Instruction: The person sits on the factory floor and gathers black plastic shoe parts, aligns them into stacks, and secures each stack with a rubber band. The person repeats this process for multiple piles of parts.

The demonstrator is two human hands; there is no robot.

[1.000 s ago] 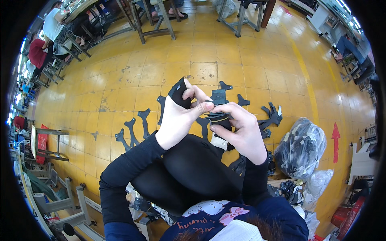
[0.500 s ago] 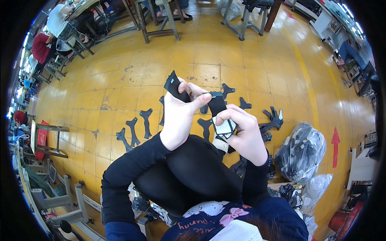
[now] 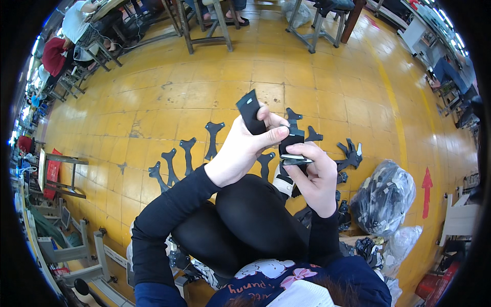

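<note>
My left hand [image 3: 236, 149] is closed around a black fabric strip [image 3: 249, 112] that sticks up past the fingers, a small pale mark near its end. Its thumb and forefinger also pinch the top of a second black strip [image 3: 291, 139]. My right hand [image 3: 321, 176] grips a small stack of pieces [image 3: 296, 159] with black and white edges, just below that second strip; whether strip and stack are joined, I cannot tell. Beyond and beside my hands, several black Y-ended fabric pieces [image 3: 213, 139] lie in a row on the floor.
A black glove-shaped piece [image 3: 351, 154] lies to the right, near a large clear plastic bag [image 3: 384, 197] filled with dark and pale scraps. Stools [image 3: 207, 30] and seated people are at the far side. A small wooden stool [image 3: 64, 174] stands left. The floor [image 3: 169, 110] is yellow tile.
Both hands have shifted in the view, the left one to the right. The stack in my right hand has tilted from face-on to nearly edge-on.
</note>
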